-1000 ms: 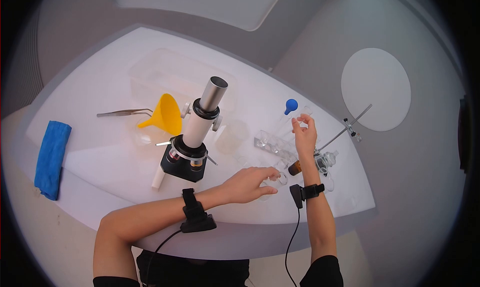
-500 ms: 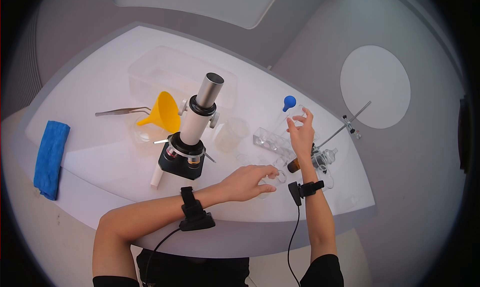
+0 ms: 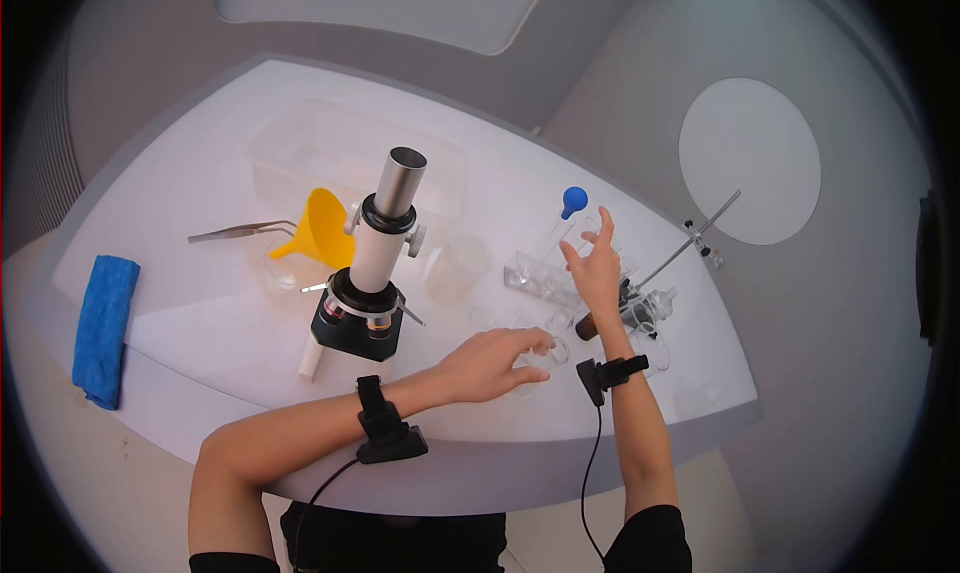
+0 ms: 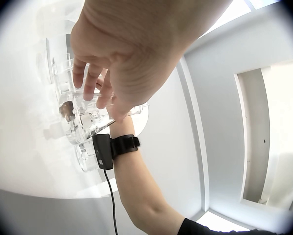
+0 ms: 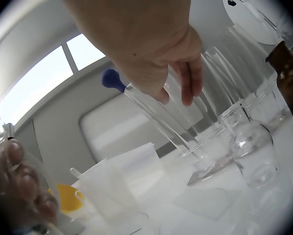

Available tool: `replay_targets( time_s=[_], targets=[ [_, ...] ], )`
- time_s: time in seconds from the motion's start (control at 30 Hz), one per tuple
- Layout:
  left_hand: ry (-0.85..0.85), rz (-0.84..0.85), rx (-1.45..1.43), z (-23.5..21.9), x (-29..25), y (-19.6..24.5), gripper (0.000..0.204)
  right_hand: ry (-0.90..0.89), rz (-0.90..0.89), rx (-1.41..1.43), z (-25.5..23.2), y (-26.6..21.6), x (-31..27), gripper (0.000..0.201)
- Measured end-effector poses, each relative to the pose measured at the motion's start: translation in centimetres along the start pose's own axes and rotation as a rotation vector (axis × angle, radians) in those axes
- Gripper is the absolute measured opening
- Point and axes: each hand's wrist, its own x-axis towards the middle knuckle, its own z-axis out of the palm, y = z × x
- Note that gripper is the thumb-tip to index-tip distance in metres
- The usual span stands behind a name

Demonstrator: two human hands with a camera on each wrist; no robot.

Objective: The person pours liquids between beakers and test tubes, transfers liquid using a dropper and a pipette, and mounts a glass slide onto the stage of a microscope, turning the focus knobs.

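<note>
My left hand [image 3: 490,365] has its fingers curled around a clear glass vessel [image 3: 558,350], mostly hidden by the hand. Beyond it, my right hand [image 3: 597,275] is raised over a clear rack [image 3: 535,281], thumb and fingers apart. The right wrist view shows several upright glass tubes [image 5: 154,117] in the rack, some beside and behind the right fingers; whether a fingertip touches one, I cannot tell. A blue rubber bulb [image 3: 574,201] tops one tube. Close to my right wrist lies a brown bottle [image 3: 587,327].
A microscope [image 3: 375,258] stands mid-table, with a yellow funnel [image 3: 322,231], tweezers [image 3: 240,231] and a clear bin [image 3: 350,153] nearby. The blue cloth [image 3: 104,331] lies far left, a translucent beaker [image 3: 458,270] right of the microscope. A metal stand rod [image 3: 690,241] slants beyond my right hand.
My right thumb and fingers have spread apart, and that hand sits slightly lower above the rack. My left hand keeps the same hold. The head view has shifted a little.
</note>
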Motion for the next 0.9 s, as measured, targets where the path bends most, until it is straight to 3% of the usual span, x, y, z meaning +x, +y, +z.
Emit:
replay_targets(
  time_s=[0.07, 0.2, 0.27, 0.3, 0.33, 0.4, 0.47, 0.53, 0.57, 0.6, 0.67, 0.7, 0.73, 0.83, 0.9],
  targets=[
    [-0.006, -0.008, 0.006, -0.1, 0.0, 0.1, 0.044, 0.113, -0.087, -0.07, -0.6, -0.7, -0.4, 0.08],
    [0.008, -0.015, 0.003, -0.5, 0.2, 0.8, 0.037, 0.138, -0.007, 0.024, -3.8, -4.0, -2.6, 0.071],
    [0.001, -0.039, 0.0, -0.6, 0.2, 1.2, 0.038, 0.221, -0.163, 0.204, -4.5, -3.5, -3.8, 0.056],
    [0.007, -0.071, -0.006, -0.8, 0.3, 1.7, 0.038, 0.219, -0.184, 0.327, -4.8, -3.5, -4.6, 0.04],
    [0.011, -0.103, -0.007, -0.8, 0.4, 1.8, 0.039, 0.224, -0.164, 0.334, -4.7, -2.7, -5.3, 0.04],
    [0.004, -0.108, 0.009, -0.5, 0.5, 1.5, 0.04, -0.14, -0.105, 0.789, -4.6, -1.1, -6.6, 0.033],
    [-0.005, -0.114, 0.03, -0.4, 0.5, 1.4, 0.041, -0.13, -0.075, 0.833, -4.3, -0.5, -7.6, 0.031],
    [0.04, -0.078, 0.005, -0.6, 0.9, 1.6, 0.041, -0.494, 0.049, 1.026, -3.7, -0.3, -8.3, 0.036],
    [0.01, -0.079, 0.009, -0.7, 1.1, 1.8, 0.041, -0.579, 0.085, 1.08, -3.7, -0.1, -8.7, 0.045],
    [0.025, -0.09, 0.013, -0.9, 1.2, 2.0, 0.042, -0.556, 0.101, 1.09, -3.8, -0.1, -8.9, 0.045],
    [0.004, -0.118, 0.016, -0.9, 1.2, 2.3, 0.042, -0.722, 0.102, 1.194, -3.6, 0.1, -9.6, 0.052],
    [0.021, -0.171, 0.031, -0.9, 1.3, 2.3, 0.042, -0.748, 0.057, 1.188, -3.2, 0.5, -9.7, 0.064],
    [0.038, -0.223, 0.049, -1.0, 1.4, 2.6, 0.042, -0.722, 0.08, 1.212, -3.1, 0.6, -9.9, 0.064],
    [0.023, -0.2, 0.051, -1.0, 1.9, 2.8, 0.043, -0.882, -0.003, 1.11, -2.5, 1.1, -10.0, 0.081],
    [0.014, -0.195, 0.097, -0.9, 2.0, 2.7, 0.044, -0.859, -0.016, 1.074, -2.5, 0.9, -10.2, 0.077]
  ],
)
